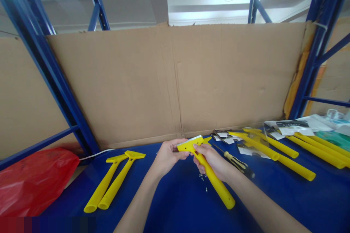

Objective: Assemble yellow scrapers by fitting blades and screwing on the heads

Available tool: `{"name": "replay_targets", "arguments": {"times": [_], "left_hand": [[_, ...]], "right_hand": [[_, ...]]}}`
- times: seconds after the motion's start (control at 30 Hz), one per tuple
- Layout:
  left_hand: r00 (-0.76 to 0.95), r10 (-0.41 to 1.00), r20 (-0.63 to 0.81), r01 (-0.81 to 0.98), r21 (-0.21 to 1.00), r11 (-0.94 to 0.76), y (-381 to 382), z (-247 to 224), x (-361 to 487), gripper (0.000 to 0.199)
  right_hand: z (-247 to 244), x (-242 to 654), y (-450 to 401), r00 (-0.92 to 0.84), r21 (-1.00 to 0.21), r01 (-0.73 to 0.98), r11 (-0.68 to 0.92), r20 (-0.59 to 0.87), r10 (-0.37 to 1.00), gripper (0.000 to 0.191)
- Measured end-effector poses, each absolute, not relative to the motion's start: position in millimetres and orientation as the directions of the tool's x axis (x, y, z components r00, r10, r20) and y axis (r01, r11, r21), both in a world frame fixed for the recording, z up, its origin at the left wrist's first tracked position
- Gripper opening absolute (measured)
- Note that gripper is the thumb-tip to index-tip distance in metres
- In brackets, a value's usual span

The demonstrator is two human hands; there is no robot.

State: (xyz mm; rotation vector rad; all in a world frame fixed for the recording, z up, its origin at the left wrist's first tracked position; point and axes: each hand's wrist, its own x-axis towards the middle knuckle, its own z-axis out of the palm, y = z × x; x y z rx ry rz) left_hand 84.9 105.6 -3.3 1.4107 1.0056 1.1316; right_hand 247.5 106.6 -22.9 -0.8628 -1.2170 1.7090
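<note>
- Spreads as blue tabletop (175, 204)
- Bears two yellow tools (119, 179), nine o'clock
- Carries small fasteners (206, 189), centre
- Holds screwdriver (237, 164), more yellow tools (259, 146), packets (295, 128), two o'clock

scrapers (117, 180) on the desk's (169, 204) left — bag (41, 180) beyond them, screwdriver (237, 164) and packets (225, 136) to the right, cardboard (131, 87) behind

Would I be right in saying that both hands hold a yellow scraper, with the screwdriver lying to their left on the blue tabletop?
The left hand and right hand do hold a yellow scraper, but the head view shows the screwdriver to their right on the blue tabletop.
</note>
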Motion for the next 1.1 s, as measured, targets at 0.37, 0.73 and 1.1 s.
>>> {"name": "replay_targets", "arguments": {"times": [0.37,0.73,1.1], "left_hand": [[0.185,0.979,0.085,-0.044,0.996,-0.078,108.0,-6.7,82.9,0.047],[0.081,0.996,0.047,-0.033,0.998,-0.045,108.8,-9.5,83.2,0.045],[0.459,0.888,-0.019,0.648,0.691,-0.320,106.1,-46.6,106.5,0.023]], "right_hand": [[-22.9,241.8,104.0,-0.324,-0.981,-0.139,-0.136,-0.084,0.942,0.020],[-16.0,246.4,107.1,-0.277,-0.907,-0.354,-0.230,-0.133,0.952,0.020],[-14.3,262.7,118.3,-0.400,-0.724,-0.513,-0.462,-0.275,0.874,0.027]]}}
